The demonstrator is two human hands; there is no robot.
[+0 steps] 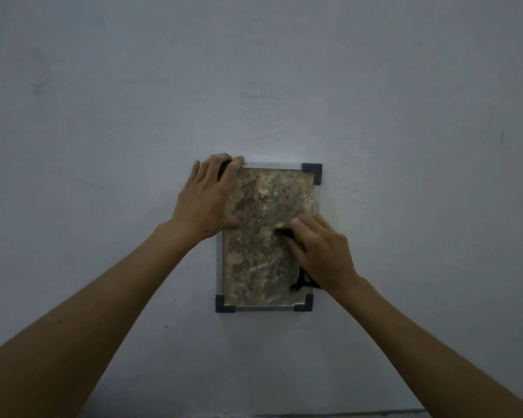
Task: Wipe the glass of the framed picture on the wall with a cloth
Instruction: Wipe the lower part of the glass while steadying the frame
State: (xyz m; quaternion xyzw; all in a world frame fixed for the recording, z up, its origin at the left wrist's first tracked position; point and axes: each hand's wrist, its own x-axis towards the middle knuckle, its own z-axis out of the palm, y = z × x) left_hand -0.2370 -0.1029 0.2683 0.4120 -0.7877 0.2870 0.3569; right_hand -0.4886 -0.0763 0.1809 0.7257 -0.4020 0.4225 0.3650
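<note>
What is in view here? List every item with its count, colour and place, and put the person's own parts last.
framed picture: one, mottled brown image behind glass, pale frame, on the wall at centre.
corner caps: three showing, dark grey, at the frame's top right and both bottom corners; the top left is covered.
cloth: one, dark with a yellow bit, mostly hidden under the right hand.
wall: one, pale grey-blue, fills the view.
left hand: one, resting on the frame's top left corner.
right hand: one, pressing the cloth on the glass, lower right.
</note>
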